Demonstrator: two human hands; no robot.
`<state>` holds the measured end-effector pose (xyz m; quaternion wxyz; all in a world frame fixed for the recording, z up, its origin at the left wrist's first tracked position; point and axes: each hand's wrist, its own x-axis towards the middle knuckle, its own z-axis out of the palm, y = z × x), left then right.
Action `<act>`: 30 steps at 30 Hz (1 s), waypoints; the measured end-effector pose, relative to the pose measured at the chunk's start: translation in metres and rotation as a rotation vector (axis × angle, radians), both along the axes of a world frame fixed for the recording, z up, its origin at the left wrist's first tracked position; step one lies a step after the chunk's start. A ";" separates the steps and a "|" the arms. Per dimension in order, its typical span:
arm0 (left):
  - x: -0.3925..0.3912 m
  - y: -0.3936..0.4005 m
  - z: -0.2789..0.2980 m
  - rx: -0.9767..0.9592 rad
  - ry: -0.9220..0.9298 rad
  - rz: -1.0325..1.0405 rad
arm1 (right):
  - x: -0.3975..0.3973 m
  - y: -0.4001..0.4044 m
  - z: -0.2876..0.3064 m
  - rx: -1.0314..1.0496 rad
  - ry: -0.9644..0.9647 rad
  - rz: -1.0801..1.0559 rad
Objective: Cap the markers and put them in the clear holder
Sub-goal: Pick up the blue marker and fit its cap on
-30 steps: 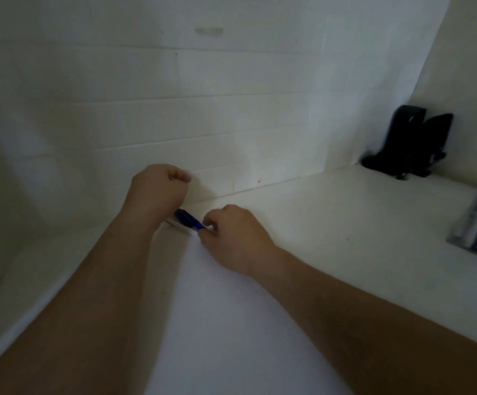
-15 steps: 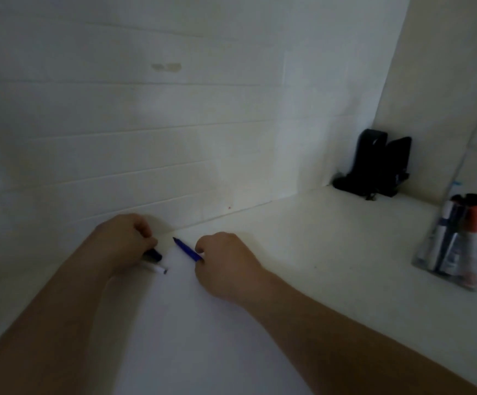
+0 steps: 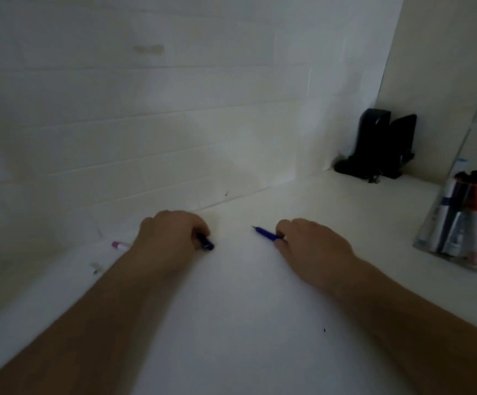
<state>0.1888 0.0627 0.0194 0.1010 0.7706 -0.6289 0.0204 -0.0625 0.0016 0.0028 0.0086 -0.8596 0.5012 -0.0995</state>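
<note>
My right hand (image 3: 314, 246) grips an uncapped blue marker (image 3: 267, 233) whose fine tip points left and away. My left hand (image 3: 169, 238) is curled round a dark blue cap (image 3: 205, 242) that sticks out toward the marker. A gap of bare table separates cap and tip. The clear holder (image 3: 456, 220) stands at the right edge with several capped markers upright in it. A pink-tipped marker (image 3: 120, 245) lies on the table left of my left wrist, and a small pale piece (image 3: 96, 266) lies just below it.
The white table (image 3: 246, 323) meets a white tiled wall (image 3: 146, 124) right behind my hands. A black stand-like object (image 3: 379, 146) sits in the far right corner.
My hands have drawn apart: the cap in my left hand and the blue marker in my right are farther from each other. The view has shifted, and the pink-tipped marker now shows.
</note>
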 end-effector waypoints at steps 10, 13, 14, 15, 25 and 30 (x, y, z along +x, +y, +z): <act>-0.042 0.002 -0.002 -0.315 0.444 -0.158 | -0.025 -0.001 0.002 0.131 -0.553 0.124; -0.043 0.003 -0.006 -0.326 0.489 -0.143 | -0.021 0.005 0.007 0.097 -0.533 0.204; -0.042 0.003 -0.007 -0.332 0.505 -0.139 | -0.019 0.007 0.007 0.090 -0.522 0.224; -0.041 0.001 -0.009 -0.345 0.510 -0.140 | -0.016 0.008 0.007 0.082 -0.502 0.238; -0.042 0.000 -0.012 -0.410 0.474 -0.198 | -0.010 0.015 0.008 -0.070 -0.355 0.291; -0.043 0.000 -0.012 -0.407 0.476 -0.196 | -0.011 0.013 0.005 -0.082 -0.338 0.256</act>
